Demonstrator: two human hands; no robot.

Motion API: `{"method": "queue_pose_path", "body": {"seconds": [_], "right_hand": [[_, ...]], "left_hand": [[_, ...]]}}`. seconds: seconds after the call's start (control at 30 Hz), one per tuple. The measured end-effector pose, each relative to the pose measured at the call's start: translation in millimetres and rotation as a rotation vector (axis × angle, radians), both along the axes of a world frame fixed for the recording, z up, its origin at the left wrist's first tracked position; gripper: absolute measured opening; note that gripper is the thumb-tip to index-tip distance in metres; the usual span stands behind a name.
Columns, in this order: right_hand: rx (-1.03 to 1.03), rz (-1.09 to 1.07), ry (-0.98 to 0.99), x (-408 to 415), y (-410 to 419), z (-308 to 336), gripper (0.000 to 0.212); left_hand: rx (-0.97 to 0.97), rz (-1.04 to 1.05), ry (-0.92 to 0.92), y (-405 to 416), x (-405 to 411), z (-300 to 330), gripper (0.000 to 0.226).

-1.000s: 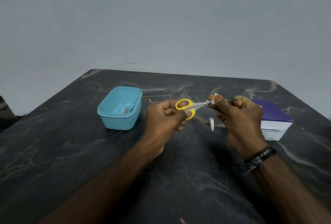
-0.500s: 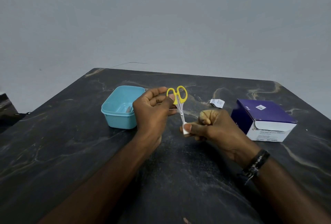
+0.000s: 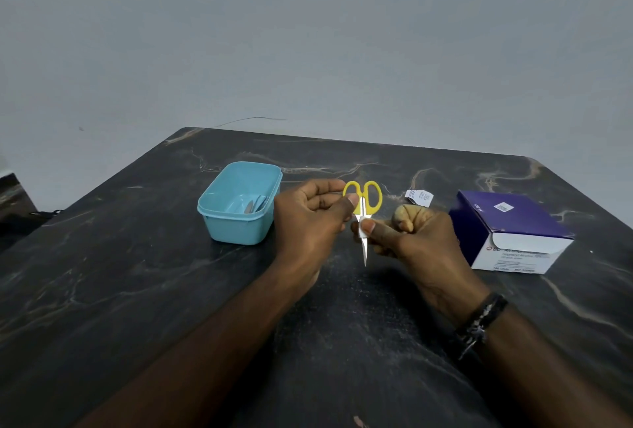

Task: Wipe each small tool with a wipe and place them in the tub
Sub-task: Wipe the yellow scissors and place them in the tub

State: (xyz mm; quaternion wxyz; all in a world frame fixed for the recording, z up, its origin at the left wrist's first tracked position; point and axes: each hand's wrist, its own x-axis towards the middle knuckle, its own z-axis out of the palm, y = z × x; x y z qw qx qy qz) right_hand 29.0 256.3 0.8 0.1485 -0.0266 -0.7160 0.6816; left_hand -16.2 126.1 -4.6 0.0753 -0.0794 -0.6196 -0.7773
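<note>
Scissors (image 3: 363, 208) with yellow handles are held above the middle of the tabletop (image 3: 102, 273), blades pointing down toward the near edge. The left hand (image 3: 310, 218) is closed on the handle end, thumb against the pivot. The right hand (image 3: 407, 232) pinches a small white wipe (image 3: 360, 226) around the upper blades, so the wiping of this tool looks to be under way, with the lower tip not yet covered. The blue tub (image 3: 239, 218) sits left of the hands toward the far left, and at least one metal tool (image 3: 252, 205) already lies inside. Toward the far edge lies a torn wipe packet (image 3: 418, 196); the purple box (image 3: 510, 232) stands at the right. No other unwiped tool is visible, though the hands may hide one.
</note>
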Motion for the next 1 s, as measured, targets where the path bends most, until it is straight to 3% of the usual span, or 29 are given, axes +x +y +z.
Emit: {"method": "queue_pose_path", "body": {"seconds": [0.37, 0.63, 0.8, 1.0], "right_hand": [[-0.124, -0.17, 0.099, -1.6, 6.2, -0.2, 0.048], [-0.192, -0.233, 0.121, -3.1, 9.5, 3.3, 0.046], [-0.153, -0.249, 0.126, -1.2, 8.3, 3.2, 0.046], [-0.045, -0.27, 0.133, -4.7, 10.4, -5.6, 0.047]], "left_hand": [[0.018, -0.078, -0.039, 0.9, 2.6, 1.1, 0.014], [0.071, -0.026, -0.045, -2.5, -0.3, 3.3, 0.018], [0.13, 0.068, -0.007, -11.7, -2.5, 18.5, 0.032], [0.267, 0.156, 0.008, -54.8, -26.9, 61.0, 0.025]]}}
